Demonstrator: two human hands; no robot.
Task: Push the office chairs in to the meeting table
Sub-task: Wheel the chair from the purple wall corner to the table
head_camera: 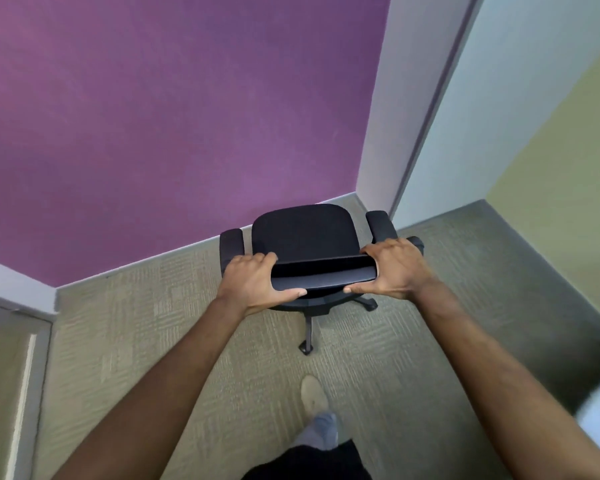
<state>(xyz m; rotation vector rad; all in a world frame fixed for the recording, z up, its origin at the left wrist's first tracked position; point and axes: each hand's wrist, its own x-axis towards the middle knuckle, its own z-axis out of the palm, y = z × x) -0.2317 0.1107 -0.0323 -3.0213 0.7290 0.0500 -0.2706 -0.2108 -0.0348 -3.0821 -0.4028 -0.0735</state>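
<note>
left hand: your left hand (pixel 253 284) grips the left end of the backrest top, fingers curled over the front edge and thumb stretched along the rear face below it.
right hand: your right hand (pixel 394 270) grips the right end of the same edge, fingers hooked over the front, thumb pointing inward along the back.
grip width: both hands are closed round the backrest (pixel 323 273), well apart from each other, one at each end, thumbs aimed at one another.
chair: the black office chair (pixel 303 232) stands straight ahead of you, seat facing away, its front close to the purple wall.
armrests: the left armrest (pixel 232 244) sits just beyond your left hand; the right armrest (pixel 381 224) just beyond your right.
base: a leg of the star base with its caster (pixel 306 347) points back toward you; another caster (pixel 371 303) shows under your right wrist.
floor: greenish-grey patterned carpet (pixel 153 323) carries the chair, which is near the far right corner of this floor patch.
room: purple wall (pixel 170 116) ahead, white corner post (pixel 378 133) to its right, pale wall (pixel 482 116) further right.
you: one light shoe (pixel 313 393) is stepped forward on the carpet behind the chair.
</note>
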